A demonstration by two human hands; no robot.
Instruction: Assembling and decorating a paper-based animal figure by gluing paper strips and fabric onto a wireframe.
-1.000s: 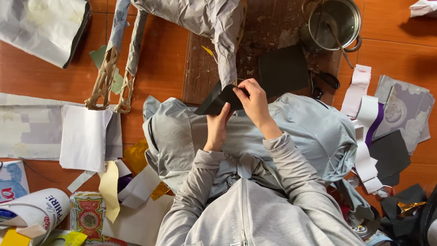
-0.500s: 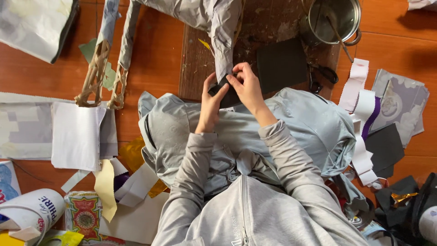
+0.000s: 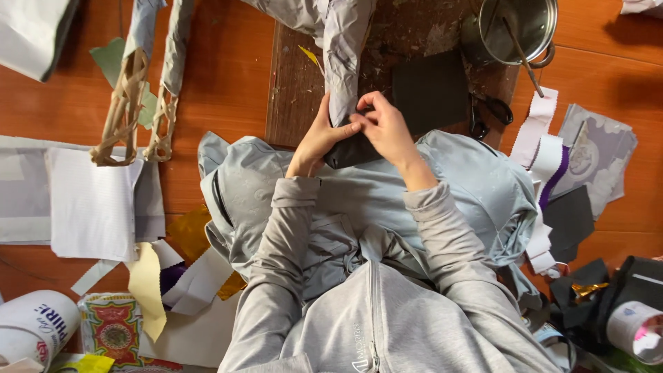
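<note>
**Head view: both hands pinch a grey wrapped tube at the near edge of a worn board**

Head camera looks straight down on an orange-red wooden floor crowded with scraps. A dark, scuffed wooden board lies at the top centre, its near edge meeting the grey cloth over the person's lap. On the board's right half sit a black sheet and black-handled scissors; a steel pot with a stick in it stands at its far right corner.

The left hand and right hand meet at the board's near edge. Both close on the lower end of a grey wrapped tube, fingers pinched narrow around it, where a dark piece wraps its base. The tube runs from the hands away to the frame's top edge.

Left of the board, two wrapped sticks with woven tan bindings lie on bare floor, near white paper sheets. Right of it, white and purple strips and grey scraps crowd the floor. Open floor shows mainly between board and sticks.
</note>
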